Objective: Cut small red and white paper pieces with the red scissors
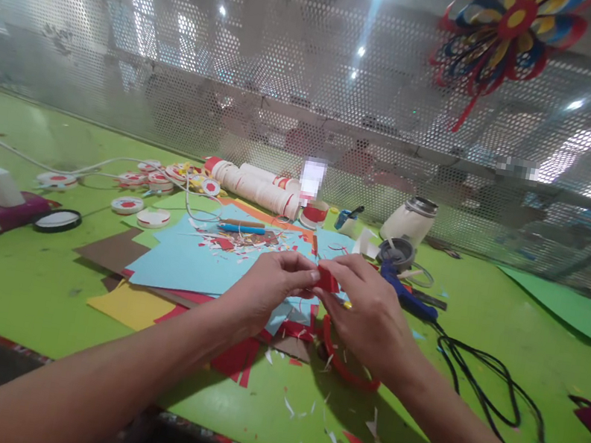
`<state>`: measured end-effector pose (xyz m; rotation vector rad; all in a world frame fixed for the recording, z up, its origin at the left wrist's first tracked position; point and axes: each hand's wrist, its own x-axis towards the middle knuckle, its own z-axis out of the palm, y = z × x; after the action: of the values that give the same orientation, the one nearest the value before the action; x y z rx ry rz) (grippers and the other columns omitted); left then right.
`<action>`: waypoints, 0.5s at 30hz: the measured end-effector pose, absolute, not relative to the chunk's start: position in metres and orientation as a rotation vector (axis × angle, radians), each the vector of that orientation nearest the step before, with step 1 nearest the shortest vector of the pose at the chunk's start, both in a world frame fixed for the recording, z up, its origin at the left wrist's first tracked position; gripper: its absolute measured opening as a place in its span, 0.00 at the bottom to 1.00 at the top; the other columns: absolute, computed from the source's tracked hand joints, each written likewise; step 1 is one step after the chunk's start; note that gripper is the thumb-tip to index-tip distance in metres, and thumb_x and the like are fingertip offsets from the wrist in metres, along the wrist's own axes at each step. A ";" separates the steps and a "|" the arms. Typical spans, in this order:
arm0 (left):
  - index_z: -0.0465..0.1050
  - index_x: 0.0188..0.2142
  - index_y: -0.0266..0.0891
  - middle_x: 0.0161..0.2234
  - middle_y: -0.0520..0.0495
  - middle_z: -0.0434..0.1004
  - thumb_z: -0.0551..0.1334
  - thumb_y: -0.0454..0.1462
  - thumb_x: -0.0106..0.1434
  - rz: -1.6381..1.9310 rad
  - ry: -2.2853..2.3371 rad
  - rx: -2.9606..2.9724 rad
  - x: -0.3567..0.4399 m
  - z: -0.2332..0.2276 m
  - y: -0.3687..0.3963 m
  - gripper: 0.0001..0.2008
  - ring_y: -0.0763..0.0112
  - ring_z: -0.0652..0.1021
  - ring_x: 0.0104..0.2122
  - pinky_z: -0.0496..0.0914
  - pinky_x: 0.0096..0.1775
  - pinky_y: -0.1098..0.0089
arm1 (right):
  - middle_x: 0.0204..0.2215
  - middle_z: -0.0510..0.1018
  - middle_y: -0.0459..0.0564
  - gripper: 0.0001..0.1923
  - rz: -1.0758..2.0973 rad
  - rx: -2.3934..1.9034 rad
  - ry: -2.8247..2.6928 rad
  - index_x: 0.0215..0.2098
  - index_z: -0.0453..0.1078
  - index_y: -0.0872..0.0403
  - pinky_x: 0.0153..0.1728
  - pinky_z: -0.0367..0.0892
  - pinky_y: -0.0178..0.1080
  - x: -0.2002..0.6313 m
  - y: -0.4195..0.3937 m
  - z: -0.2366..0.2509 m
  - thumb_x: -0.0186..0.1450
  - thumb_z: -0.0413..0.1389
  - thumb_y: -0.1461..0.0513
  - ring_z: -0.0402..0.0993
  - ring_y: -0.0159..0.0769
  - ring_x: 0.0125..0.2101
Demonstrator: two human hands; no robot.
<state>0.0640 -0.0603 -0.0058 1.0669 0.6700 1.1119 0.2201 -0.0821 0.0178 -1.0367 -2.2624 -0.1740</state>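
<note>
— What are you holding?
— A small red paper piece [327, 280], pinched between my left hand [267, 288] and right hand [371, 313], above the worktop [36, 284].
— Around it?
— Blue paper sheet [192, 261] at nine o'clock; blue glue gun [405, 293] at three; paper cups [256, 186] at eleven.

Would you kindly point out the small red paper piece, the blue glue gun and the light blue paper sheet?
red paper piece [327, 280], head view, its visible face between the fingertips.
blue glue gun [406, 294], head view, mid-body.
light blue paper sheet [183, 263], head view, bare middle.
</note>
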 end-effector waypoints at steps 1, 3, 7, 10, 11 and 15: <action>0.73 0.26 0.33 0.26 0.48 0.74 0.68 0.36 0.51 1.096 0.671 1.080 0.063 -0.005 -0.059 0.07 0.73 0.74 0.29 0.67 0.40 0.65 | 0.36 0.73 0.55 0.09 -0.164 -1.033 -2.264 0.41 0.71 0.59 0.37 0.68 0.43 0.220 -0.082 0.018 0.62 0.56 0.68 0.69 0.40 0.36; 0.74 0.25 0.33 0.26 0.48 0.74 0.68 0.36 0.50 1.068 0.677 1.099 0.060 -0.004 -0.058 0.07 0.73 0.73 0.28 0.67 0.38 0.66 | 0.37 0.73 0.55 0.09 -0.158 -1.016 -2.272 0.41 0.72 0.59 0.37 0.68 0.43 0.221 -0.083 0.018 0.62 0.56 0.67 0.70 0.40 0.36; 0.74 0.24 0.33 0.25 0.48 0.74 0.70 0.36 0.47 1.020 0.677 1.064 0.057 -0.001 -0.056 0.08 0.73 0.74 0.27 0.66 0.37 0.66 | 0.37 0.74 0.56 0.09 -0.155 -0.971 -2.265 0.41 0.72 0.60 0.36 0.69 0.42 0.222 -0.085 0.021 0.61 0.57 0.68 0.71 0.40 0.36; 0.75 0.24 0.33 0.25 0.48 0.74 0.72 0.36 0.45 0.984 0.662 1.036 0.055 0.002 -0.055 0.09 0.73 0.74 0.28 0.66 0.38 0.67 | 0.37 0.74 0.56 0.10 -0.123 -0.915 -2.251 0.41 0.72 0.60 0.37 0.69 0.41 0.223 -0.085 0.026 0.60 0.59 0.68 0.71 0.39 0.36; 0.75 0.24 0.33 0.25 0.48 0.74 0.72 0.36 0.45 0.976 0.650 1.038 0.054 0.002 -0.055 0.10 0.73 0.74 0.28 0.66 0.38 0.67 | 0.37 0.74 0.56 0.10 -0.111 -0.896 -2.250 0.41 0.72 0.60 0.38 0.69 0.41 0.223 -0.086 0.027 0.60 0.59 0.68 0.71 0.38 0.37; 0.76 0.24 0.33 0.24 0.49 0.74 0.72 0.36 0.45 0.970 0.616 1.058 0.053 0.003 -0.053 0.09 0.74 0.74 0.28 0.65 0.37 0.68 | 0.37 0.75 0.55 0.10 -0.082 -0.859 -2.266 0.42 0.72 0.59 0.38 0.70 0.42 0.225 -0.085 0.030 0.60 0.59 0.68 0.71 0.38 0.36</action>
<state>0.0527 -0.0529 0.0027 1.0578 0.6163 0.9698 0.2253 -0.0855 0.0300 -0.8593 -2.2658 -0.0821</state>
